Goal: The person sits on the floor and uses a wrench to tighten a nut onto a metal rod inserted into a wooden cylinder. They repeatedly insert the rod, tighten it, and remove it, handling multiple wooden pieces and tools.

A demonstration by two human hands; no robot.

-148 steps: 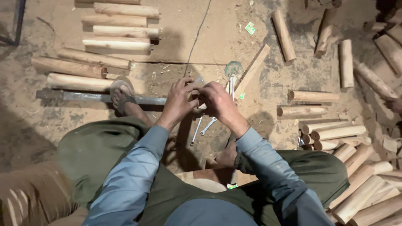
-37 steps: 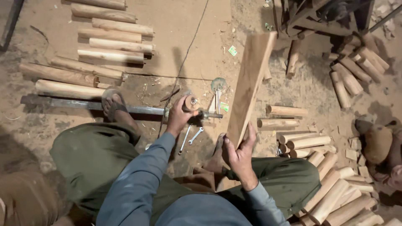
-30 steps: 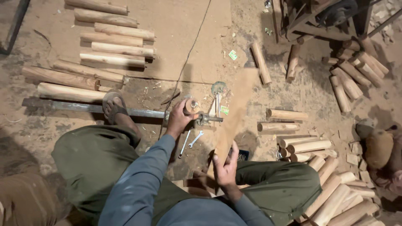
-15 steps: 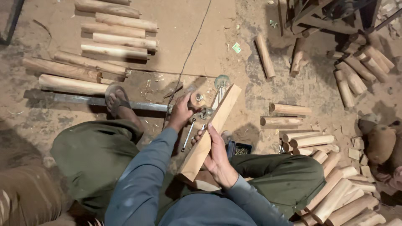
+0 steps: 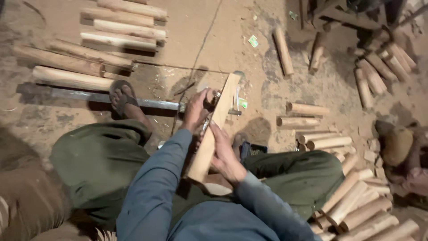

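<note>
Head view, looking down at a seated person on a dusty floor. At far left, a row of rounded wooden billets (image 5: 71, 78) is laid side by side on the ground, more of them stacked above toward the top edge. Just below them a long metal bar (image 5: 89, 95) is seen lying flat, and a sandalled foot (image 5: 122, 99) is pressed on it. Green trousers (image 5: 100, 165) and a blue sleeve (image 5: 154, 192) are seen filling the lower middle.

Near centre, the left hand (image 5: 196, 111) is closed around a small dark fitting at the end of the bar; what exactly is pinched cannot be told, as the fingers are curled over it. A flat wooden board (image 5: 214, 129) is held tilted, its far end up by the bar's end and its near end down toward the lap. The right hand (image 5: 225, 154) is laid against the board's right edge, fingers pressed together and extended along the wood, steadying it from the side.

At right, short cut wooden pegs (image 5: 321, 143) are scattered, with a larger pile (image 5: 361, 205) beside the right knee.
</note>
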